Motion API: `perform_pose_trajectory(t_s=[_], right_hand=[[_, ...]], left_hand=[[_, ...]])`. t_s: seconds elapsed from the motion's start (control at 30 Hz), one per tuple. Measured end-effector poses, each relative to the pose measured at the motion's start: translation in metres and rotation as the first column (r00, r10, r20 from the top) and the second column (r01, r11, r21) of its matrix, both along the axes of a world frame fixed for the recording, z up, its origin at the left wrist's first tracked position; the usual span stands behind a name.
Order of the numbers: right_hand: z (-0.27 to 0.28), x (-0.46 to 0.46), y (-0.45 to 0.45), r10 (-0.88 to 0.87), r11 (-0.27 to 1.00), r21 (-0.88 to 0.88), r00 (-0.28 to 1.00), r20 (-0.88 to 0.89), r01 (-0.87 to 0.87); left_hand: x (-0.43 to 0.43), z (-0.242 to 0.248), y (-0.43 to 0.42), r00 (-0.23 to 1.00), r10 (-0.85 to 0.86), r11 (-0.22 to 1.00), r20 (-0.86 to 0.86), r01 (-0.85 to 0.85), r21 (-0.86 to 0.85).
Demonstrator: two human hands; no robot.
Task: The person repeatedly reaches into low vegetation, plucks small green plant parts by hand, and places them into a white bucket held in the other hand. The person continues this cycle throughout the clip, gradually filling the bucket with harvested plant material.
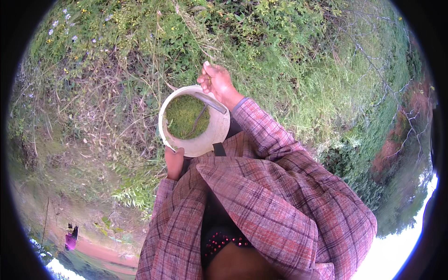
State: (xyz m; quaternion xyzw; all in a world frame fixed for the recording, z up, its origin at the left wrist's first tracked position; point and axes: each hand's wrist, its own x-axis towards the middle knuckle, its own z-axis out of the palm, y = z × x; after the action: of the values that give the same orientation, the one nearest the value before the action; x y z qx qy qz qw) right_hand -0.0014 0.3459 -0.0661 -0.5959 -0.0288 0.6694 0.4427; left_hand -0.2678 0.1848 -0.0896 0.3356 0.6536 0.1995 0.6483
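Note:
A round whitish bucket [213,134] stands against the front of my body, its mouth towards me. My left hand [174,161] grips its near left rim, thumb over the edge. Inside lies a mass of fine yellow-green plant bits [183,115]. A thin dark curved piece [200,119] rests on it, close to a grey rod-like piece [215,104] along the inner wall. Just above the far right rim is my right hand [217,82], fingers curled and thumb raised. A small yellowish speck shows among those fingers; whether they hold it is unclear.
Leafy plants with small yellow-green buds [280,21] grow beyond the bucket. Dry grass [105,94] covers the ground at left. Bare thorny-looking branches [388,87] spread at right. Far off at lower left is a person in a pink top [70,240].

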Motion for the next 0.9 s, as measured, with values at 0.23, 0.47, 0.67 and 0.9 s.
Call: perform_pose_trajectory(t_s=[0.23, 0.47, 0.67, 0.9], right_hand=[[0.018, -0.004, -0.058, 0.047, 0.997, 0.053, 0.993, 0.112, -0.053], [0.034, -0.031, -0.101, 0.513, 0.434, -0.371, -0.113, 0.851, -0.821], [0.003, 0.082, -0.004, 0.309, 0.589, -0.748, -0.771, 0.557, -0.304], [-0.005, 0.14, 0.03, 0.712, 0.203, -0.951, -0.631, 0.308, -0.235]], left_hand=[[-0.009, -0.015, 0.005, 0.994, -0.104, 0.994, -0.028, 0.103, -0.04], [-0.015, -0.042, -0.001, 0.992, -0.121, 0.992, 0.031, 0.122, -0.017], [-0.013, -0.036, -0.011, 0.982, -0.161, 0.987, -0.098, 0.159, -0.033], [0.001, -0.007, -0.004, 0.957, -0.21, 0.978, -0.202, 0.21, -0.023]])
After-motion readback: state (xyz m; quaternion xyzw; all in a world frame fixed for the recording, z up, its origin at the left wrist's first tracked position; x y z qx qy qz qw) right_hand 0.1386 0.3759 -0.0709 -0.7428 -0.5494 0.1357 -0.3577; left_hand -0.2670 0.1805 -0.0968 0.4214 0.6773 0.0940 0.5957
